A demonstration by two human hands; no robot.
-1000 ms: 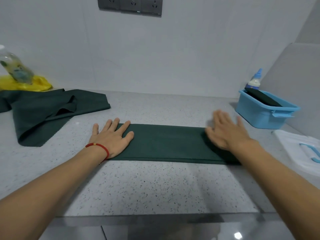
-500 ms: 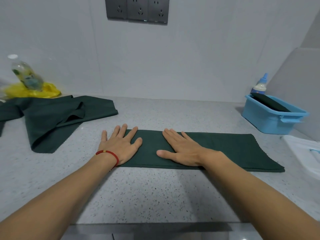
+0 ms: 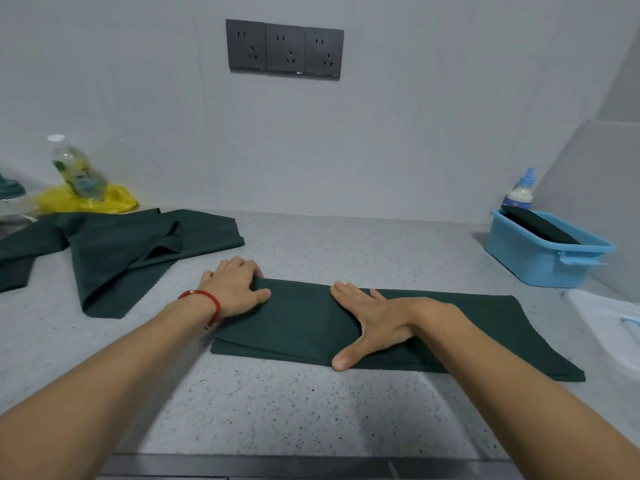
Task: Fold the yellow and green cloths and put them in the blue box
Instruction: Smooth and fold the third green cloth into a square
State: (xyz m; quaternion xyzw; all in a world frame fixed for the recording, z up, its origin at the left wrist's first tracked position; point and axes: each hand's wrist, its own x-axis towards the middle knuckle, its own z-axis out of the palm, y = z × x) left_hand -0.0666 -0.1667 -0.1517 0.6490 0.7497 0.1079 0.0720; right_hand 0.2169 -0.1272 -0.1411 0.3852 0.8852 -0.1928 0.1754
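A dark green cloth (image 3: 301, 323), folded into a long strip, lies across the middle of the counter. My left hand (image 3: 235, 289) has its fingers curled around the strip's left end, which is lifted slightly off the counter. My right hand (image 3: 374, 323) rests flat on the strip near its middle, fingers spread. At the far right stands the blue box (image 3: 540, 265) with a folded dark cloth (image 3: 536, 226) inside. More green cloth (image 3: 131, 251) lies crumpled at the left, and a yellow cloth (image 3: 86, 202) sits behind it against the wall.
A clear plastic bottle (image 3: 76, 168) leans on the yellow cloth. A small bottle with a blue cap (image 3: 519, 192) stands behind the blue box. A white lid (image 3: 609, 323) lies at the right edge. Wall sockets (image 3: 284, 50) are above.
My right hand slid from the strip's right end to its middle. My left hand went from lying flat to gripping the left end, which now lifts. The camera view tilted upward.
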